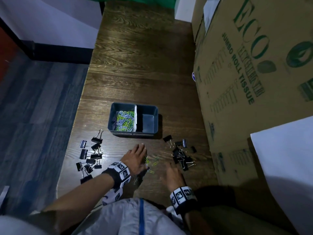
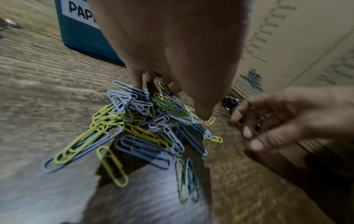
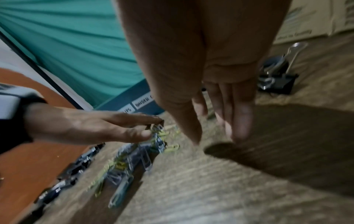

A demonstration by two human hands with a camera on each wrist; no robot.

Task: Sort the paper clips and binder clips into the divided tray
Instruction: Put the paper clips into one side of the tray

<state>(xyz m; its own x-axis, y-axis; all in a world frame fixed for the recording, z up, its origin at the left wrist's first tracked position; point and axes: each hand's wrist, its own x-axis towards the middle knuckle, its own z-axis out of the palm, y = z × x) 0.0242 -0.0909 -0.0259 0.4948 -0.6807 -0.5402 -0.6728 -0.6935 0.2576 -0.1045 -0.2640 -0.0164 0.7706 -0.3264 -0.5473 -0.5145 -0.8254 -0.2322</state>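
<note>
The dark divided tray stands on the wooden table; its left compartment holds coloured paper clips and its right compartment is bare. In front of it lies a loose pile of yellow, blue and pale paper clips. My left hand reaches down over the pile with straight fingers, its fingertips and thumb touching the clips on either side. My right hand hovers just right of the pile, fingers relaxed, holding nothing. Black binder clips lie in two groups, left and right.
A large cardboard box walls off the table's right side, close to the right binder clips. The table's left edge drops to a blue-grey floor beside the left group. A white sheet leans on the box at right.
</note>
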